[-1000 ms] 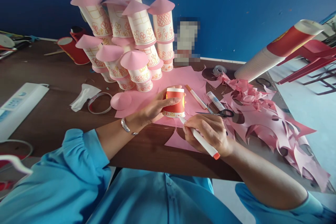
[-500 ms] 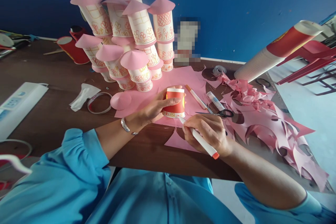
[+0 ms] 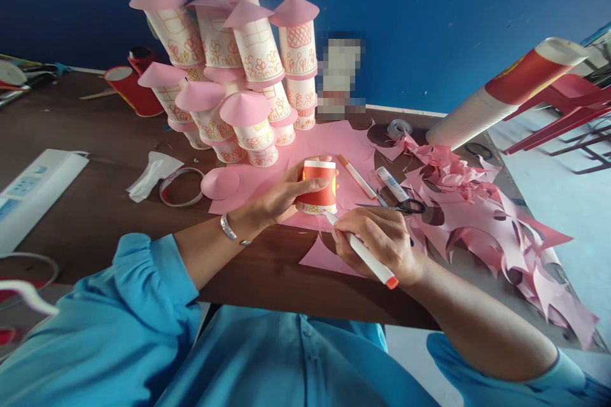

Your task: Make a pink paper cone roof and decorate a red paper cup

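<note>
My left hand (image 3: 286, 194) is wrapped round a red and white paper cup (image 3: 321, 173), thumb across its front. Small yellow and red drawings run along the cup's white lower band. In my right hand (image 3: 377, 238) is a white marker pen (image 3: 368, 259) with an orange-red end cap. Its tip meets or almost meets the cup's lower edge. Pink paper sheets (image 3: 334, 140) lie beneath and behind the hands. Just beyond my right hand are black-handled scissors (image 3: 411, 205), a glue stick (image 3: 391, 183) and a second marker with an orange cap (image 3: 356, 177).
Stacked paper-cup towers with pink cone roofs (image 3: 245, 108) stand at the back. Pink paper scraps (image 3: 477, 203) cover the right side, before a long cup stack (image 3: 496, 102). A tape roll (image 3: 181, 187), tissue (image 3: 155, 175) and power strip (image 3: 41, 194) lie left.
Both hands, the cup and the marker keep practically the same positions. The whole view has shifted very slightly.
</note>
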`<action>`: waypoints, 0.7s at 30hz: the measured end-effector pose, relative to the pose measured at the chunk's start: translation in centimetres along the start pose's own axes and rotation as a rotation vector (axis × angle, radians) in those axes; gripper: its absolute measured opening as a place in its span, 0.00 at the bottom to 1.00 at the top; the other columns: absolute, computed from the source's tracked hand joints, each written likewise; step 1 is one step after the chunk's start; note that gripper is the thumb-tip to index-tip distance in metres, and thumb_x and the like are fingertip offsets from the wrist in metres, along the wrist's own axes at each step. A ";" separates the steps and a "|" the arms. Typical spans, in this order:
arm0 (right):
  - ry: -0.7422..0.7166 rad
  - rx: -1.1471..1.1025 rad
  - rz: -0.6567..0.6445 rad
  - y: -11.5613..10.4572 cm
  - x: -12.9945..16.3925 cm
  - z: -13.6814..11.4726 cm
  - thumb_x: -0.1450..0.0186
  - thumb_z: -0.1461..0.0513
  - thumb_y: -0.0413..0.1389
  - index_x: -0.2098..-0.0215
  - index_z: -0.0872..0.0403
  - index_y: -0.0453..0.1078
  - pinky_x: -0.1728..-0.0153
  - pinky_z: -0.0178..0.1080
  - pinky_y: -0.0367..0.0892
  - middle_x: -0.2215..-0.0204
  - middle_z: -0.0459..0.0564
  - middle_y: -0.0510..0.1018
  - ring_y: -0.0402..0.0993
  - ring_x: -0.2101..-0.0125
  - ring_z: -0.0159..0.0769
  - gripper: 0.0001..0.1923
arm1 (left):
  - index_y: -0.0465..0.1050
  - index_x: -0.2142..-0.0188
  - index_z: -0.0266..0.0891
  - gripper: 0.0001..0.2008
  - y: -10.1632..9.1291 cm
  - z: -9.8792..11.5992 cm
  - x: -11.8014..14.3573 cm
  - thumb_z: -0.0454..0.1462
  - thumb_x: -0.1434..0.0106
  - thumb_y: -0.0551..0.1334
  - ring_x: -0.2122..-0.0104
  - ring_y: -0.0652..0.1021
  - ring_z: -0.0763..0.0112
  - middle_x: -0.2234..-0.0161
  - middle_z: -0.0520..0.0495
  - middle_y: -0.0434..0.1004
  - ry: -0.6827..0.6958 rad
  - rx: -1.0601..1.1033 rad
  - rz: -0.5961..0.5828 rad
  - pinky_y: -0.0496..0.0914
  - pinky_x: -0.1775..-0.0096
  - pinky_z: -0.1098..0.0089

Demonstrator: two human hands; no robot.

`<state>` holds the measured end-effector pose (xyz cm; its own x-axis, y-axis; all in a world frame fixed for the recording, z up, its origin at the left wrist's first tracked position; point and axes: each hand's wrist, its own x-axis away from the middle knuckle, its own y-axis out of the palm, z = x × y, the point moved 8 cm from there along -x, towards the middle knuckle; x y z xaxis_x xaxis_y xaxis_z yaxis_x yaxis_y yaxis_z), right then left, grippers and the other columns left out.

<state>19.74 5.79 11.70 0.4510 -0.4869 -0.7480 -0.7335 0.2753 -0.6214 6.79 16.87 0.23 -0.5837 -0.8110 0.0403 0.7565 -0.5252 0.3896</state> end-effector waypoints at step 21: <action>0.020 0.009 -0.038 0.3 0.0 0.1 0.28 0.71 0.58 0.59 0.49 0.65 0.76 0.34 0.66 0.77 0.39 0.76 0.70 0.80 0.29 0.11 | 0.75 0.32 0.49 0.28 0.2 0.4 0.0 0.43 0.31 0.72 0.39 0.80 0.49 0.37 0.40 0.81 0.027 -0.023 0.005 0.77 0.45 0.57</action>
<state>19.58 5.99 11.46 0.4678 -0.5140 -0.7190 -0.7112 0.2640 -0.6515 6.84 16.84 0.64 -0.5721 -0.8200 0.0177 0.7662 -0.5267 0.3682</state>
